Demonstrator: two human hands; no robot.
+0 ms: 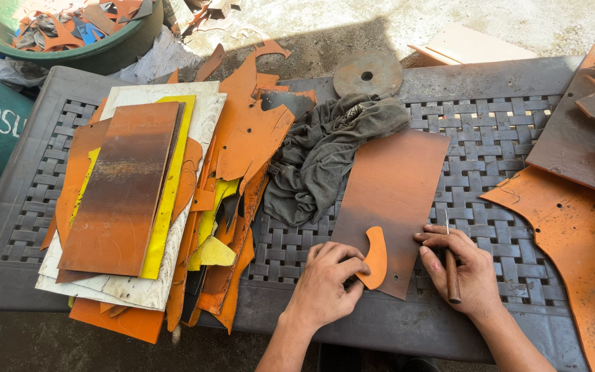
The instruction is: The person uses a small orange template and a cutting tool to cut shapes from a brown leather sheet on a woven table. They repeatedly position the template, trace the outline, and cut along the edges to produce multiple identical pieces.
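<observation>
Left hand pinching a curved orange piece on a brown sheet near the surface's front edge, right hand gripping a wooden-handled tool, perhaps an awl, grey rag behind the sheet.

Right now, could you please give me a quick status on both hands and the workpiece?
Left hand pressing curved orange template on brown sheet. Right hand holding awl at sheet edge. Grey rag overlapping sheet's top-left corner.
</observation>
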